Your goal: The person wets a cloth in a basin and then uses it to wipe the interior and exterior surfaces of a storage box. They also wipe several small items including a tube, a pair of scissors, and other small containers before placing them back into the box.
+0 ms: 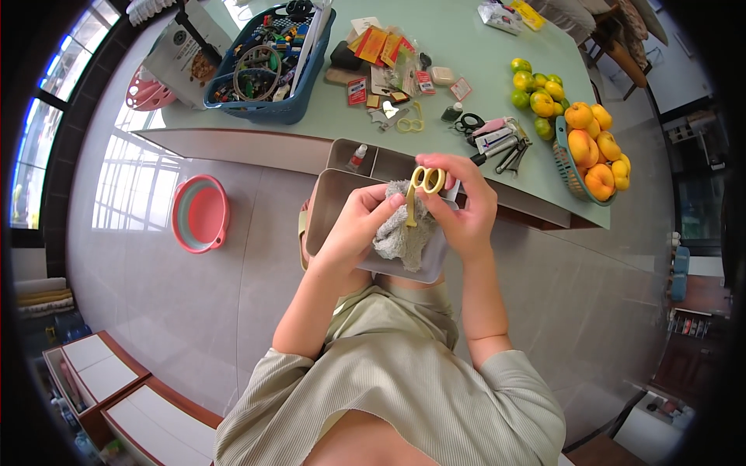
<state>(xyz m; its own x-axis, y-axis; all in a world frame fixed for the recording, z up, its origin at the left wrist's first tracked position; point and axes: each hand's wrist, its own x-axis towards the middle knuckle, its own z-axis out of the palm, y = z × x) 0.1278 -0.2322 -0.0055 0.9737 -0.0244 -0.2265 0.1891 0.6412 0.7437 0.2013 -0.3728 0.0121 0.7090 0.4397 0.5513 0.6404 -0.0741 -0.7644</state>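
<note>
In my right hand (468, 208) is a small pair of yellow scissors (411, 211), its two finger loops pinched between thumb and fingers. My left hand (359, 224) is closed on a crumpled grey cloth (402, 242), its thumb against the cloth beside the scissors. The narrow end of the scissors points down over the cloth. Beneath both hands rests a grey-brown divided tray (320, 203) above my lap, partly hidden by my hands. A small clear bottle with a red label (357, 158) lies in one of its far compartments.
On the pale green table (458, 39) are a blue basket of toy bricks (291, 109), packets (375, 45), black scissors (468, 123), metal tools (511, 155) and green citrus (542, 102). A basket of orange fruit (573, 175) stands by its right edge. A pink basin (202, 213) sits on the floor.
</note>
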